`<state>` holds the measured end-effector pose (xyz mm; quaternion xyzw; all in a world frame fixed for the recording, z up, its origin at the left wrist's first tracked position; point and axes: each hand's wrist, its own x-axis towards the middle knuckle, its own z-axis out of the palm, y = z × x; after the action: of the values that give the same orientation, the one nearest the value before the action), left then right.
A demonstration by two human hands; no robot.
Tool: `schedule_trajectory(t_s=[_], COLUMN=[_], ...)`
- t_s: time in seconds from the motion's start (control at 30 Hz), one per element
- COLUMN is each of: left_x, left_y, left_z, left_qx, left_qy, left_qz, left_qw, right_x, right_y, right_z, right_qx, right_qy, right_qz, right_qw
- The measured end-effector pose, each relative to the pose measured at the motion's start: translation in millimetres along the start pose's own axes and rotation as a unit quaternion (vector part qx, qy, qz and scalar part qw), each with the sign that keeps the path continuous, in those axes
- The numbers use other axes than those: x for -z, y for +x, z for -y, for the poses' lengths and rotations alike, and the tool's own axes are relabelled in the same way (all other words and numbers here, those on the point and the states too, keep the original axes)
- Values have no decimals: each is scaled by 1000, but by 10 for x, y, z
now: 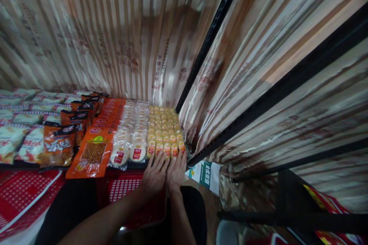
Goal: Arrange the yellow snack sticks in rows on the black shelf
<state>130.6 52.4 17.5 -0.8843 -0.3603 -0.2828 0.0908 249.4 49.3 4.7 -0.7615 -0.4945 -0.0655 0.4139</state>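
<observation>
Rows of small yellow wrapped snacks (163,130) with red-and-orange labels stand at the right end of the shelf. My left hand (155,174) lies against the front of these rows, its fingers stretched out over the lower edge of the packs. Close beside it, my right hand (176,172) rests its extended fingers on the rightmost front packs. Both hands are open and neither grips a pack. Just left of them are clear packs of round pale crackers (138,147) in two columns.
Left along the shelf are orange stick-snack bags (96,149), orange-and-black bags (59,143) and white bags (31,143). Red baskets (126,187) sit below the shelf's front. Black metal posts (207,46) rise at the right before striped plastic sheeting (115,26).
</observation>
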Motion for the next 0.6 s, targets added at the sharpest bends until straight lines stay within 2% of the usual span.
schedule_trajectory(t_s=[0.27,0.47,0.6], left_x=[-90,-139,-129], left_y=[152,169,207], left_z=[-23,-40,-63], left_qx=[-45,-49,-43], left_qy=[8,12,19], left_qz=[10,14,16], left_qw=[999,999,999], right_x=[70,58,87], right_y=[-23,-62,-60], right_z=[26,-42,-21], right_qx=[4,8,12], right_qy=[26,35,42], right_qz=[2,13,-1], right_qw=[1000,999,999])
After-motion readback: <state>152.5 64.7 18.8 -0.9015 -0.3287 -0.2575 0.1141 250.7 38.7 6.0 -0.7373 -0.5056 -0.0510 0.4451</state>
